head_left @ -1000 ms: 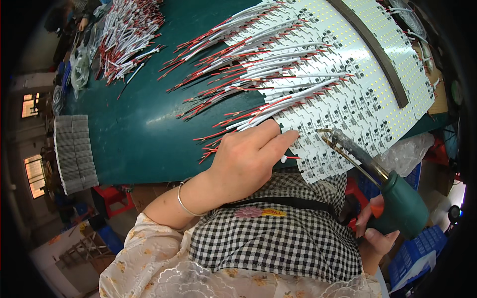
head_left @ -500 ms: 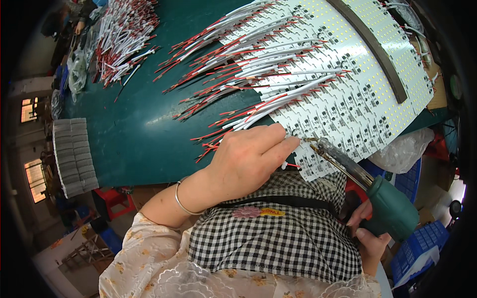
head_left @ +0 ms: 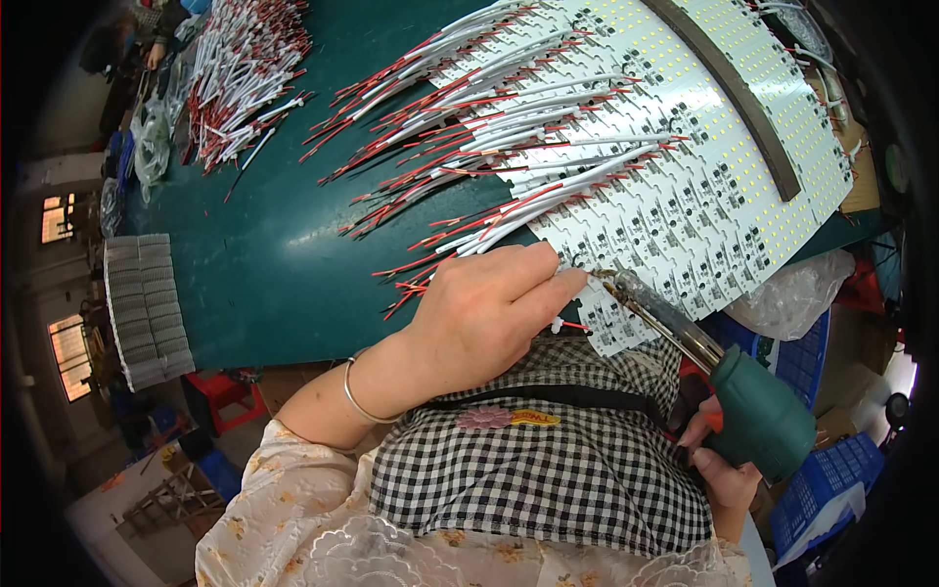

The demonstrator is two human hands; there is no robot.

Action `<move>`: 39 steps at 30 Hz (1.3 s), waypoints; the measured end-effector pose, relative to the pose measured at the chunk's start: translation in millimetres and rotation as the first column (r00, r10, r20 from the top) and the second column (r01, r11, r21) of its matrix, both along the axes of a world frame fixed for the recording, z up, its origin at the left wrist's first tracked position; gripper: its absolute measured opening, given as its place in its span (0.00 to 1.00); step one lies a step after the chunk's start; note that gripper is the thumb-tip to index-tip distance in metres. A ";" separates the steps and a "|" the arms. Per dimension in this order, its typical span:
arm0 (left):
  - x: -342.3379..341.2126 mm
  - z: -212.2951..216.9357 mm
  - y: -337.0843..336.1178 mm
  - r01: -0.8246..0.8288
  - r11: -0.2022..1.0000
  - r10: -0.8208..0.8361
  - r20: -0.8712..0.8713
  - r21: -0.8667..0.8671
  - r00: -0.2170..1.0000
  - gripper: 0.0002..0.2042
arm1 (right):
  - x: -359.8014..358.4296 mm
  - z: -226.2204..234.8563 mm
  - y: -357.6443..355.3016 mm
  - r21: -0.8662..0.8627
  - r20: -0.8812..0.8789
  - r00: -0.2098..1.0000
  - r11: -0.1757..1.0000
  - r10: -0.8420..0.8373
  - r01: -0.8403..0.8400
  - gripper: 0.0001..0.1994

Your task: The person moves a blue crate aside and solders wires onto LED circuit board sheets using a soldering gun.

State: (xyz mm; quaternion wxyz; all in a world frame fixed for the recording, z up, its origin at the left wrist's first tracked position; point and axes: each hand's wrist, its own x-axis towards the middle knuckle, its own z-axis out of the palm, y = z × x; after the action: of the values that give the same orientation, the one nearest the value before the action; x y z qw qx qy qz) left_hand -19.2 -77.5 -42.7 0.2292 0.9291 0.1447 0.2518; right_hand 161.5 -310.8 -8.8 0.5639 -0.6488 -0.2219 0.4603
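My left hand [head_left: 494, 308] is closed in a pinch at the near left edge of the white circuit boards [head_left: 636, 220]. A wire lead [head_left: 567, 325] with a white sleeve and red end sticks out below its fingers; the rest of it is hidden by the hand. In my right hand [head_left: 722, 470] is a soldering gun [head_left: 768, 411] with a green body. Its metal tip reaches up and left over the boards, close to my left fingertips. Whether the tip touches the pad or the wire is too small to tell. Several red and white wires [head_left: 528, 210] lie across the boards.
A large heap of red and white wires [head_left: 245, 78] lies on the green table [head_left: 264, 254] at the far left. A dark bar [head_left: 734, 88] rests across the boards. Grey foam-like blocks [head_left: 149, 308] sit at the left edge. Blue crates [head_left: 827, 494] stand at the right.
The soldering gun and my right hand have shifted slightly left, with the tip a little nearer my left fingertips. My left hand has barely moved.
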 end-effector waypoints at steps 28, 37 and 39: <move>6.9 40.6 -4.9 -0.209 0.977 0.194 -0.216 -0.046 0.957 0.22 | 25.7 -5.8 1.5 0.290 -0.083 0.996 0.955 -0.032 0.055 0.32; 9.4 17.9 -1.1 -0.131 0.990 0.120 -0.168 -0.055 0.978 0.23 | 25.7 -3.9 -1.4 0.250 -0.086 0.995 0.966 -0.048 0.069 0.32; 8.7 18.7 0.0 -0.137 0.989 0.130 -0.099 -0.061 0.986 0.22 | 26.3 -3.0 -1.6 0.261 -0.116 0.992 0.962 -0.051 0.080 0.32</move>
State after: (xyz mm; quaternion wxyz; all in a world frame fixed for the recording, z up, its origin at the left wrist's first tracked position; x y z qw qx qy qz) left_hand -10.6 -77.5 -24.0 0.2361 0.9199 0.2259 0.2170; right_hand 187.8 -312.4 -11.9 0.6720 -0.5484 -0.2290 0.4418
